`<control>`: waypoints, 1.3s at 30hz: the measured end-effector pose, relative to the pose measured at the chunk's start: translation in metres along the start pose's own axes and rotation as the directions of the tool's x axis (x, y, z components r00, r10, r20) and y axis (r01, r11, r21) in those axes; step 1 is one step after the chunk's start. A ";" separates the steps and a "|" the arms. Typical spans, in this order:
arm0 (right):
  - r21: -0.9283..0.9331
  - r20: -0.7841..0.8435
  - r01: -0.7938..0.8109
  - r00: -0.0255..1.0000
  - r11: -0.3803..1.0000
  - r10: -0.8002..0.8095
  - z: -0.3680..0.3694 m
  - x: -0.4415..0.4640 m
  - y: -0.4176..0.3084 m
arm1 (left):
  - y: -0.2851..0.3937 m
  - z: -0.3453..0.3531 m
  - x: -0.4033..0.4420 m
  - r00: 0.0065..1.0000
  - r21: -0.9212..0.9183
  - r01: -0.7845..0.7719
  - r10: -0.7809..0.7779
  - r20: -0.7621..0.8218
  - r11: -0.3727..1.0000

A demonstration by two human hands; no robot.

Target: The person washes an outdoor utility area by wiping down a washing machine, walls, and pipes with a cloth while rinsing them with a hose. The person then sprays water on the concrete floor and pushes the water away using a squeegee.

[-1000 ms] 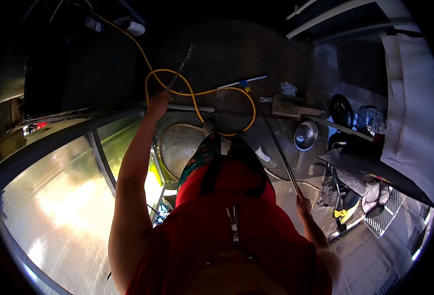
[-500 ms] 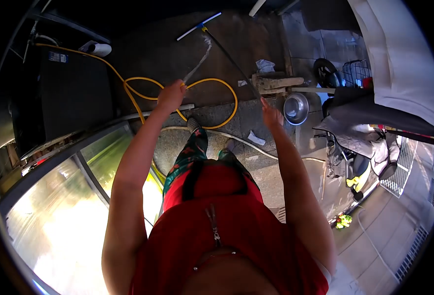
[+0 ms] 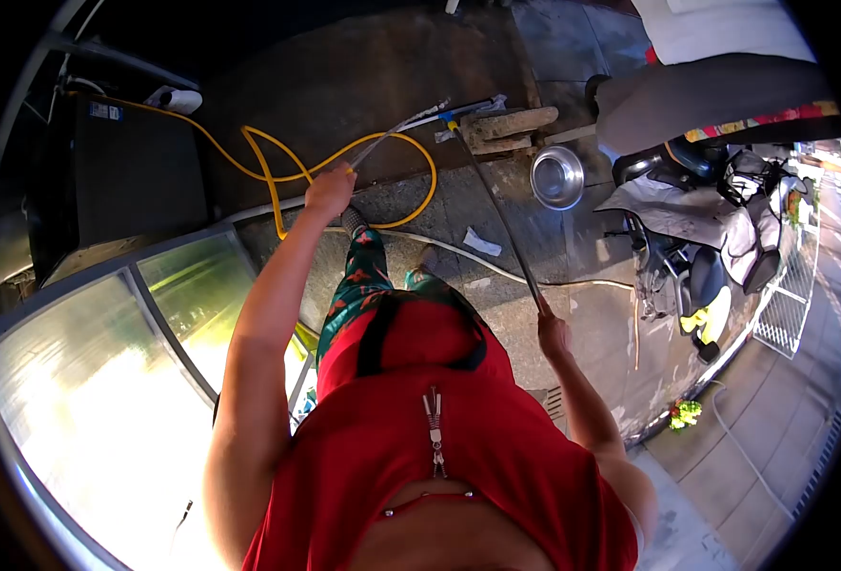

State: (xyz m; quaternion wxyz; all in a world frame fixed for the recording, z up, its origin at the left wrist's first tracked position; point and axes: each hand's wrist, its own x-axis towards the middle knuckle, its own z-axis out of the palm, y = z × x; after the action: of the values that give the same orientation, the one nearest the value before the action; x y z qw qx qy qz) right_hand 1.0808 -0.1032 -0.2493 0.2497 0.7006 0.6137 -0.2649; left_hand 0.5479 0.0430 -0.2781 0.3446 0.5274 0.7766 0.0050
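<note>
My left hand [image 3: 331,192] is closed round the end of a yellow hose [image 3: 434,179], and a stream of water [image 3: 380,141] shoots from it toward the floor ahead. The hose lies in loops on the ground around that spot. In my right hand [image 3: 553,335] is the long dark pole of a floor squeegee [image 3: 499,211], my fingers wrapped round its upper end. The squeegee's blue and white head rests on the wet floor, beside some logs [image 3: 508,124]. The water passes close to the head.
A metal bowl [image 3: 557,178] stands right of the logs. A pale hose [image 3: 477,266] crosses the ground before my feet, near a white scrap [image 3: 482,242]. A parked scooter [image 3: 696,276] is at right, a glass-panelled frame [image 3: 106,333] at left, a black box [image 3: 130,181] behind it.
My right hand has drawn back toward my body, pulling the squeegee head nearer and to the right, beside the logs. My left hand still sprays water, now aimed farther right.
</note>
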 end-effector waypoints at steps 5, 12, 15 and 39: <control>0.002 -0.040 0.149 0.988 0.989 -0.148 0.000 0.007 -0.005 | -0.051 0.033 -0.036 0.975 -0.047 0.076 -0.084 -0.205 0.996; 0.048 -0.119 0.353 0.931 0.934 -0.346 -0.027 0.106 -0.147 | -0.120 0.053 -0.094 0.954 -0.130 0.268 -0.282 -0.106 0.955; 0.030 -0.097 0.380 0.922 0.925 -0.376 -0.020 0.143 -0.185 | -0.139 0.056 -0.097 0.929 -0.170 0.329 -0.351 -0.121 0.929; -0.511 -0.448 -0.323 0.891 0.796 0.075 -0.047 0.366 -0.073 | -0.134 0.142 0.090 0.976 -0.130 0.211 -0.215 -0.020 0.969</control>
State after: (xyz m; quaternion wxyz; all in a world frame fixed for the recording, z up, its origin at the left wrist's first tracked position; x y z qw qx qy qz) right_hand 1.0504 0.2035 -0.4648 0.3426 0.6939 0.6235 0.1113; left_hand 0.4969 0.0069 -0.4835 0.3628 0.4179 0.8325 0.0265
